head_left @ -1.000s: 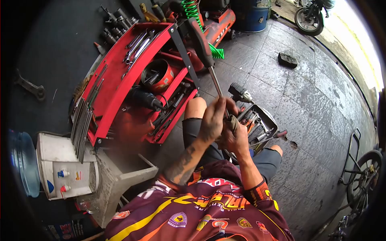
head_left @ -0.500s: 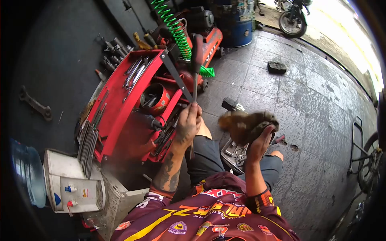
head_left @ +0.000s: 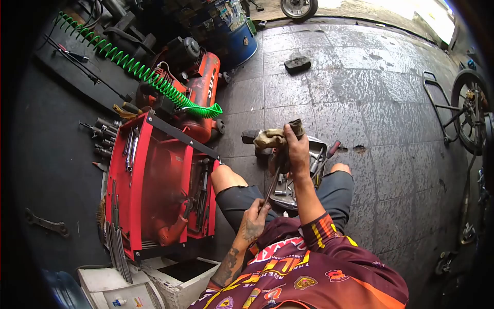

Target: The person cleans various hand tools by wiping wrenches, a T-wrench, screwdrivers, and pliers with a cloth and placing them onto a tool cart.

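My left hand (head_left: 254,217) is closed around the lower part of a screwdriver's thin metal shaft (head_left: 271,188), close to my lap. Higher up, my right hand (head_left: 297,150) grips a dirty, brownish rag (head_left: 270,138) bunched at the screwdriver's upper end. The rag and fingers mostly hide the screwdriver's handle. Beneath my right forearm, between my knees, lies a grey tray (head_left: 288,201) holding sockets and other metal tools. Another screwdriver with a red and black handle (head_left: 334,149) leans over the tray's right edge.
To the left stands a red tool cart (head_left: 140,226) with wrenches (head_left: 131,149) and an orange tool (head_left: 172,230). Behind it are a red air compressor (head_left: 207,77) and green coiled hose (head_left: 154,77). A dark block (head_left: 297,65) lies on the tiles; a wheel (head_left: 467,110) stands at right.
The screwdriver has come down from upright beside the cart to a slant over my lap. My right hand has brought the rag onto it. The head view has turned.
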A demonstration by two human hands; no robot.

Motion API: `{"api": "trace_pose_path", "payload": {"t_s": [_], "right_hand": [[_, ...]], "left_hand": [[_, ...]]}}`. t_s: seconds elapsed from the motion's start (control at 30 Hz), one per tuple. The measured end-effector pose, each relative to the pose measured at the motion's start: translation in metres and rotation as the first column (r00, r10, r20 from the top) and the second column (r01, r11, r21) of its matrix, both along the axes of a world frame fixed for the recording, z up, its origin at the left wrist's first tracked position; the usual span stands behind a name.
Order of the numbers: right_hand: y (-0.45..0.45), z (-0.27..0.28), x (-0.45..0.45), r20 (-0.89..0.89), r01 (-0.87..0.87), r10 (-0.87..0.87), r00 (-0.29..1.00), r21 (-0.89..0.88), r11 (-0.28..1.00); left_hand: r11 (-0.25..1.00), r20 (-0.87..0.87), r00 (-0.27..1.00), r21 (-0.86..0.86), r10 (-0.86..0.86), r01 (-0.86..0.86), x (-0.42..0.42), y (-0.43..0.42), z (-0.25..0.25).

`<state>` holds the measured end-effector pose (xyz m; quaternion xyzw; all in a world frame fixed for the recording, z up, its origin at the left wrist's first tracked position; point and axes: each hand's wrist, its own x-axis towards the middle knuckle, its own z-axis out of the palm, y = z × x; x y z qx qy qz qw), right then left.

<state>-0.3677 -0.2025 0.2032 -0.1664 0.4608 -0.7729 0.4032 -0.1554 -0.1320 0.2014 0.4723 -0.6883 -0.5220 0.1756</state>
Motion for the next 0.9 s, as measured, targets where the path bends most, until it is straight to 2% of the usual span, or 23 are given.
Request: {"api": "trace_pose_path", "payload": {"t_s": [0.07, 0.17, 0.23, 0.3, 0.33, 0.37, 0.4, 0.43, 0.47, 0.5, 0.57, 0.63, 0.67, 0.7, 0.77, 0.8, 0.83, 0.9], "right_hand": [[-0.002, -0.007, -0.005, -0.076, 0.03, -0.024, 0.997, 0.067, 0.997], [0.0, -0.006, -0.002, -0.386, 0.126, -0.075, 0.919, 0.109, 0.986], [0.009, -0.002, -0.001, -0.438, 0.024, 0.083, 0.895, 0.234, 0.972], [0.016, 0.001, 0.006, -0.485, 0.057, 0.042, 0.874, 0.187, 0.981], [0.017, -0.003, 0.007, -0.385, 0.097, -0.029, 0.923, 0.159, 0.982], [0.017, -0.006, 0.007, -0.28, 0.141, -0.099, 0.955, 0.135, 0.981], [0.014, -0.01, 0.004, 0.042, 0.193, -0.193, 0.98, 0.015, 0.981], [0.009, -0.01, 0.0, 0.364, 0.273, -0.225, 0.904, -0.085, 0.958], [0.01, 0.015, 0.004, 0.347, 0.443, -0.411, 0.843, -0.014, 0.896], [0.019, 0.03, 0.012, 0.307, 0.389, -0.352, 0.884, -0.067, 0.919], [0.025, 0.013, 0.033, 0.331, 0.047, 0.027, 0.943, -0.214, 0.976], [0.024, 0.002, 0.055, -0.014, 0.091, -0.092, 0.996, -0.073, 0.993], [0.032, 0.02, 0.048, 0.102, -0.073, 0.093, 0.99, -0.178, 0.981], [0.037, 0.032, 0.043, 0.1, -0.07, 0.088, 0.991, -0.175, 0.982], [0.047, 0.043, 0.037, 0.078, 0.054, -0.046, 0.996, -0.103, 0.993], [0.053, 0.046, 0.029, 0.092, 0.083, -0.069, 0.993, -0.152, 0.985], [0.06, 0.051, 0.014, 0.118, 0.06, -0.028, 0.993, -0.277, 0.959], [0.069, 0.056, -0.009, 0.13, -0.07, 0.157, 0.979, -0.507, 0.859]], "left_hand": [[0.999, 0.024, 1.0, 0.033, -0.016, 0.016, 0.008, -0.004, 0.014], [0.999, 0.12, 0.992, 0.009, -0.031, 0.031, 0.028, -0.017, 0.044], [0.997, 0.143, 0.988, 0.05, -0.058, 0.051, 0.04, -0.026, 0.066], [0.985, 0.08, 0.99, 0.141, -0.116, 0.104, 0.053, -0.036, 0.067], [0.967, 0.036, 0.989, 0.217, -0.144, 0.133, 0.054, -0.038, 0.063], [0.969, 0.034, 0.99, 0.214, -0.136, 0.126, 0.053, -0.035, 0.06], [0.901, -0.147, 0.984, 0.406, -0.103, 0.155, 0.05, -0.031, 0.057], [0.794, -0.319, 0.947, 0.566, -0.035, 0.22, 0.045, -0.029, 0.055], [0.762, -0.361, 0.932, 0.601, -0.01, 0.241, 0.037, -0.025, 0.057], [0.768, -0.365, 0.931, 0.593, -0.013, 0.244, 0.027, -0.025, 0.055], [0.714, -0.447, 0.893, 0.639, 0.039, 0.288, 0.006, -0.028, 0.05], [0.673, -0.499, 0.865, 0.658, 0.056, 0.337, -0.002, -0.034, 0.035], [0.634, -0.545, 0.836, 0.672, 0.073, 0.383, -0.006, -0.035, 0.029], [0.63, -0.546, 0.835, 0.673, 0.071, 0.387, -0.006, -0.032, 0.029], [0.695, -0.523, 0.851, 0.596, -0.044, 0.402, -0.001, -0.01, 0.025], [0.785, -0.546, 0.837, 0.502, -0.038, 0.363, 0.003, 0.003, 0.009], [0.92, -0.363, 0.912, 0.259, -0.191, 0.295, 0.01, 0.01, -0.003], [0.96, -0.307, 0.939, 0.179, -0.154, 0.216, 0.004, 0.014, 0.036]]}}
